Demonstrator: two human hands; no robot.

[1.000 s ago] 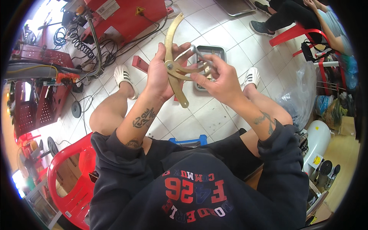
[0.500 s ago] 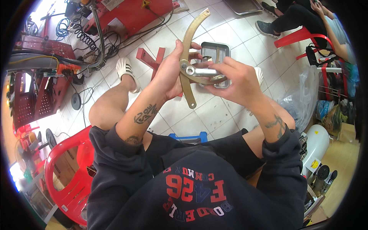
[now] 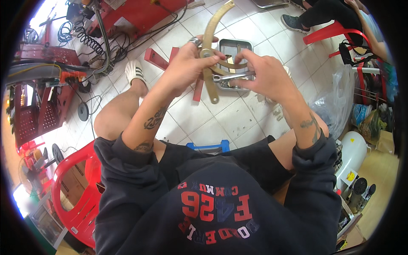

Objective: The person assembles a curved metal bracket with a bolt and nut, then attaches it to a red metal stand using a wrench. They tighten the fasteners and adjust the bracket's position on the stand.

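Observation:
My left hand [image 3: 187,63] is closed round a pair of curved, brass-coloured metal arms [image 3: 210,29] that cross at a bolted pivot, its thumb lying just beside the joint. One arm rises to the far side, its short end points back toward me, and another curved piece bends right. In my right hand [image 3: 270,76] is a silver wrench [image 3: 233,77], gripped between thumb and fingers. Its ring end sits close to the short end of the arms, off the pivot; whether it touches them I cannot tell. My right index finger is near the tip of the right-bending piece.
Below the hands, a metal tray [image 3: 248,45] with small parts rests on the tiled floor. A red metal stand [image 3: 197,90] is under my left hand. Red machinery [image 3: 127,21] and cables lie far left, a red chair [image 3: 76,204] near left. Another person sits far right.
The wrench has come away from the pivot and shifted nearer to me. The curved arms have moved slightly farther away, and my left thumb now lies across beside the pivot.

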